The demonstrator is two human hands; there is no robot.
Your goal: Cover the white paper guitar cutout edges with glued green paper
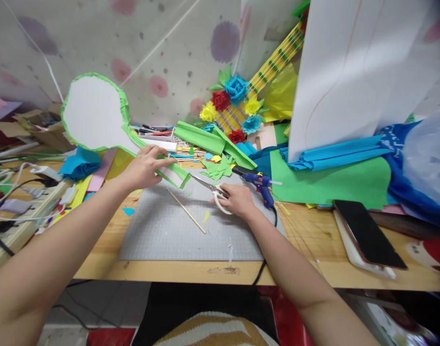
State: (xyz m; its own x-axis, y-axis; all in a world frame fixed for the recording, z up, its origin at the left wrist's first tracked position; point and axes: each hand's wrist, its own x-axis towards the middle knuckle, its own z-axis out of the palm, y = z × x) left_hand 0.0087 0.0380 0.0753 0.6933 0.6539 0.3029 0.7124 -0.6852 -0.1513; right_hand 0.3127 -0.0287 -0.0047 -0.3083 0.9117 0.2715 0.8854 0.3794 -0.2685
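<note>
My left hand (145, 166) is closed on the neck of a white guitar-shaped cutout (93, 113) edged with green crepe paper, holding it above the grey cutting mat (169, 230). My right hand (236, 199) grips white-handled scissors (210, 187), blades pointing left toward the green-trimmed end of the neck (177, 175). A thin wooden stick (187, 211) lies on the mat between my hands. Small green and yellow paper scraps (206, 216) lie on the mat.
A blue glue gun (260, 182) lies just right of my right hand. Folded green paper (209, 139), a flower-decorated paper guitar (241, 105), a large white board (357, 72), blue and green sheets (335, 178), a phone (367, 233) and cables at left (14, 192) surround the mat.
</note>
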